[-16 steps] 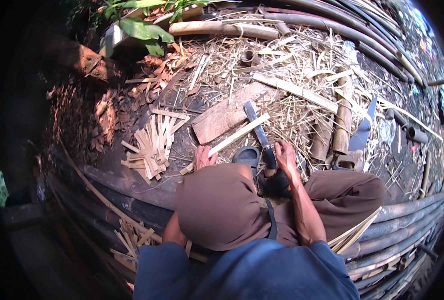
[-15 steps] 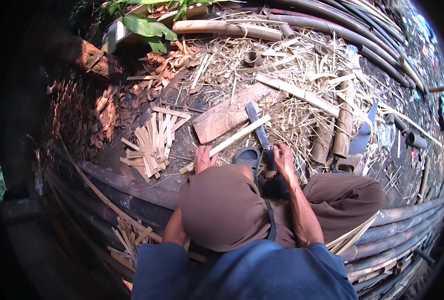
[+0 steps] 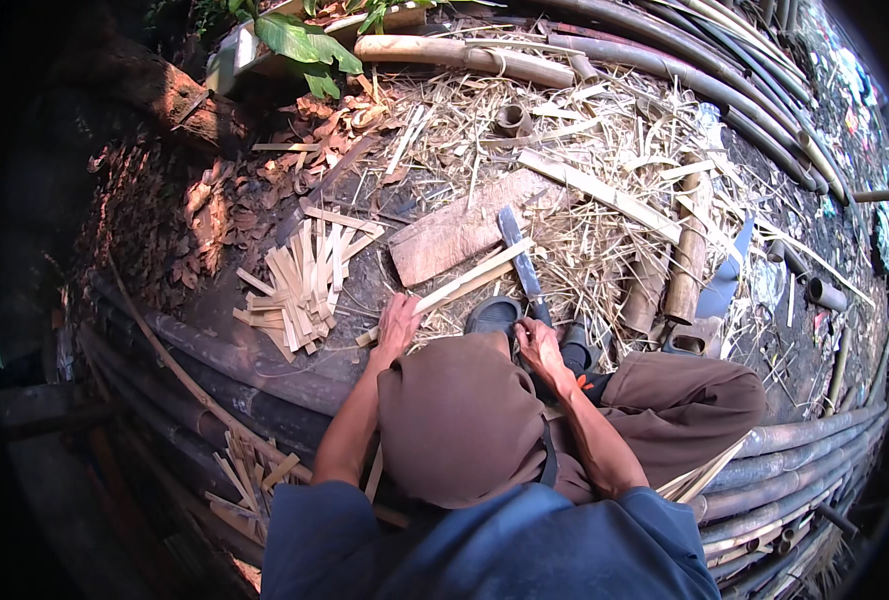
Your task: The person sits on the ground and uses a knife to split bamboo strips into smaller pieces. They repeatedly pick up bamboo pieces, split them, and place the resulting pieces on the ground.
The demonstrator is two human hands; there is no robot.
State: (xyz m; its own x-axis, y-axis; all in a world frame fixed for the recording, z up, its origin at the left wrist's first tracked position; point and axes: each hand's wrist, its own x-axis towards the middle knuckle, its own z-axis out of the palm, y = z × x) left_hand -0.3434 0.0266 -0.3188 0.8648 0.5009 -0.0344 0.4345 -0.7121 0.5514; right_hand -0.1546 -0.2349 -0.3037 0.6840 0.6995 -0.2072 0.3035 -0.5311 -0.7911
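My left hand is closed on a pale bamboo strip that points up and to the right. A second strip lies just under it, and I cannot tell whether that one is also gripped. My right hand is closed around the handle end of a long knife, whose grey blade points away from me. The handle is mostly hidden by the fingers. Beyond the strips, a flat wooden block lies on the ground. To its left is a heap of split bamboo pieces.
Shavings cover the ground ahead. Bamboo poles lie at left, with more stacked poles at right. A thick bamboo piece and a blue-grey sheet are right of the shavings. Dark sandals are near my hands.
My right hand has moved left and slightly down, onto the knife's handle. My left forearm shows more beside my knee. The strip in my left hand now appears as two separate lengths.
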